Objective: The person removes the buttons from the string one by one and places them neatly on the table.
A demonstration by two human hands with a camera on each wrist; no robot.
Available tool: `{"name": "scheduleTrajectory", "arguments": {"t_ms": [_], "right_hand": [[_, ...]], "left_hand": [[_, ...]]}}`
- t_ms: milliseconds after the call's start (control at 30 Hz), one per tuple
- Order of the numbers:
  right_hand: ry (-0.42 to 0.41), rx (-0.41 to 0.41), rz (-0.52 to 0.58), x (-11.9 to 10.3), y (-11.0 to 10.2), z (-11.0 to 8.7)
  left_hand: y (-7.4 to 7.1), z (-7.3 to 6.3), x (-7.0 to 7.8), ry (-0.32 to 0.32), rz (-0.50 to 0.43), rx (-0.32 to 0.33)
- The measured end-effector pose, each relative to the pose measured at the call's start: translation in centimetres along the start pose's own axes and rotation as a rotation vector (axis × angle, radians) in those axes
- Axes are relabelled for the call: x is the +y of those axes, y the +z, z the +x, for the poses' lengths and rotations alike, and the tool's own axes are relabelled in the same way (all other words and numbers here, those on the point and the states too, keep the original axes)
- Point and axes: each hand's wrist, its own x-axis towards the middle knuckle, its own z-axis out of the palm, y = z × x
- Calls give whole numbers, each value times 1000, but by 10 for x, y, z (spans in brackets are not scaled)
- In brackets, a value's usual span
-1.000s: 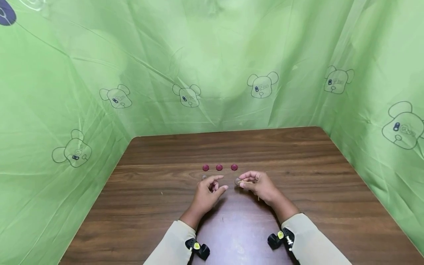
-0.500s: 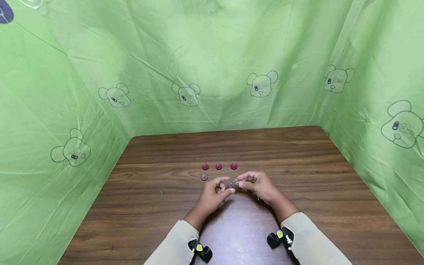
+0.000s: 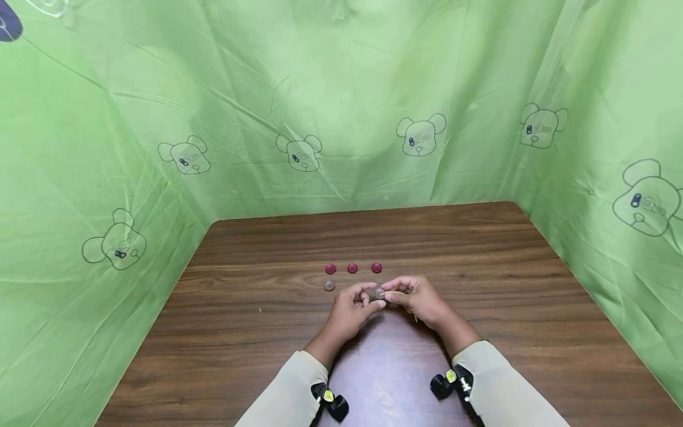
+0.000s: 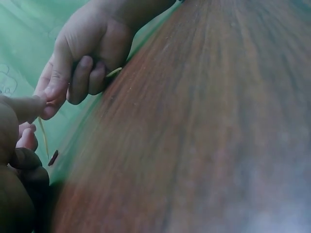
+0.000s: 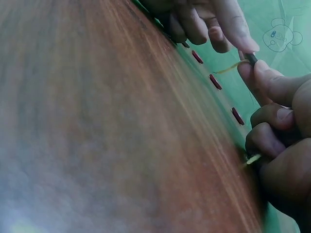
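A round grey-brown button (image 3: 379,293) is held above the table between both hands, and in the right wrist view the dark button (image 5: 250,58) shows edge-on. My right hand (image 3: 421,301) pinches it between thumb and fingertips, together with a thin yellow string (image 3: 393,292). One end of the string (image 5: 226,69) sticks out past the button, and another end pokes out below my curled right fingers. From the other side my left hand (image 3: 352,308) grips the button's edge with thumb and index finger. Whether the string runs through a hole cannot be told.
On the wooden table (image 3: 256,350), three dark red buttons lie in a row beyond the hands: a left one (image 3: 331,269), a middle one (image 3: 353,268) and a right one (image 3: 376,268). Another grey-brown button (image 3: 329,286) lies nearer. Green cloth (image 3: 352,178) surrounds the table.
My left hand has moved right, off the loose grey-brown button's side, and now takes hold of the button in my right hand. The right hand has stayed nearly still.
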Motion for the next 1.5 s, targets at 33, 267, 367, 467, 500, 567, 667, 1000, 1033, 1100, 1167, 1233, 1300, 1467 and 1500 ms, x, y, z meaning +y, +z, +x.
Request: {"name": "scheduleTrajectory", "arguments": {"t_ms": [33, 267, 367, 467, 500, 567, 667, 1000, 1033, 1100, 1167, 1233, 1300, 1467, 1500], "right_hand": [[1, 1, -2, 0, 0, 0], [1, 13, -11, 3, 0, 0], [12, 28, -6, 2, 0, 1], [28, 42, 9, 2, 1, 1], [34, 45, 13, 2, 1, 1], [40, 50, 17, 3, 2, 1], [49, 50, 13, 4, 3, 1], [29, 62, 2, 3, 2, 1], [30, 59, 2, 3, 2, 0], [33, 55, 5, 3, 3, 0], [40, 53, 8, 3, 3, 1], [43, 54, 12, 3, 3, 1], [48, 57, 13, 4, 3, 1], [63, 62, 18, 3, 2, 1], [64, 63, 20, 3, 2, 1]], "left_hand": [[1, 1, 0, 0, 12, -1], [4, 2, 1, 3, 34, 19], [3, 3, 1, 9, 43, 28], [3, 3, 0, 14, 56, 28], [2, 3, -1, 15, 56, 29], [2, 2, -3, 17, 59, 33], [1, 0, -4, 18, 61, 41], [-1, -1, -3, 41, 88, 69], [-1, -2, -2, 53, 97, 74], [-2, -4, -1, 76, 120, 85], [-3, -5, 0, 102, 144, 96], [-5, -5, 1, 128, 164, 111], [-5, -5, 1, 151, 182, 135], [-8, -2, -3, 226, 253, 230], [-8, -1, -4, 246, 267, 249]]}}
